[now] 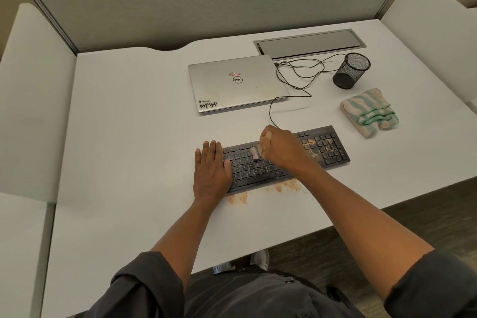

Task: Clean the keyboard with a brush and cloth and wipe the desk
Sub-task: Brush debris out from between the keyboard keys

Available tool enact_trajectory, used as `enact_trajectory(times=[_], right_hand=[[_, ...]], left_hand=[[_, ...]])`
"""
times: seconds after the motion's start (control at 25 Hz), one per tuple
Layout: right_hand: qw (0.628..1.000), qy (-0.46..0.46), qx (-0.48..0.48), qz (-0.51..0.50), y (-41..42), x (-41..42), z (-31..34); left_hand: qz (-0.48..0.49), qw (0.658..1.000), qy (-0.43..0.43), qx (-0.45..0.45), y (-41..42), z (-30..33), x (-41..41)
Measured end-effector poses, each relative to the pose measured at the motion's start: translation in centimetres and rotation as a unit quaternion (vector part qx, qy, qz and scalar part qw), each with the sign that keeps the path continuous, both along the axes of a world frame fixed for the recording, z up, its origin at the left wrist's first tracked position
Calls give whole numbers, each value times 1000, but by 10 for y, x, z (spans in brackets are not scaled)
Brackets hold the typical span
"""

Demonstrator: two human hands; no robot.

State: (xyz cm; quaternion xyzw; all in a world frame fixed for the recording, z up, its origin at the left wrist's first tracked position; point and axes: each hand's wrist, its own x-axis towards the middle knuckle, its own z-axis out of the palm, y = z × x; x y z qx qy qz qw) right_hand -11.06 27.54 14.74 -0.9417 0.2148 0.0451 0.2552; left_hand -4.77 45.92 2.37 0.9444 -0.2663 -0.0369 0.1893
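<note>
Brushing is underway: the right hand [280, 146], fingers closed around the brush [255, 154], works the keyboard [325, 147] while the left hand [211, 170] lies flat, steadying it. Next, probably, grit at three o'clock; the cloth [369, 112] waits at one o'clock on the bench [129, 137].

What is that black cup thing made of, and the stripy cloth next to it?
The black cup looks like metal wire mesh with a matte finish: tiny holes let you see through its wall. The stripy cloth looks like soft terry towelling, probably cotton: its surface is fuzzy, it folds thickly, and it shows brownish stains.
</note>
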Motion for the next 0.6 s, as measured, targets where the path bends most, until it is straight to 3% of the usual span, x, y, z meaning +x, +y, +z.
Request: enact_trajectory(times=[0.12, 0.32, 0.6], right_hand=[[998, 50, -38, 10, -1, -3, 1], [998, -38, 33, -25, 2, -9, -1], [1000, -4, 13, -22, 2, -19, -4]], left_hand=[[-1, 1000, 0, 3, -1, -1, 1], [-1, 1000, 0, -2, 0, 1, 0], [-2, 1000, -2, -4, 1, 1, 0]])
